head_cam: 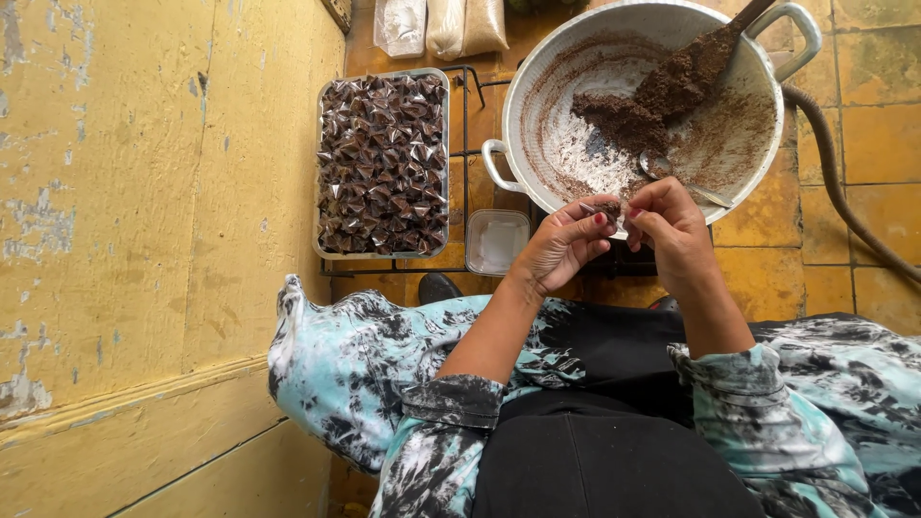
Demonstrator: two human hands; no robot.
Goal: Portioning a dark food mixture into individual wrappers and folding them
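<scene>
Yellow, peeling wall fills the left of the view, and worn yellow floor tiles lie beyond your knees. Next to the wall sits a rectangular metal tray packed with small dark pyramid-shaped wrapped pieces. Just right of the tray's near corner is a small clear plastic container. Further right stands a large round metal pan with two handles, holding brown crumbly filling, a wooden spatula and a metal spoon. Your two hands meet in front of the pan's near rim, above your lap. Your left hand and right hand are together, fingertips pinched on one small wrapper with brown filling held between them. A dark hose curves along the floor at the far right.
</scene>
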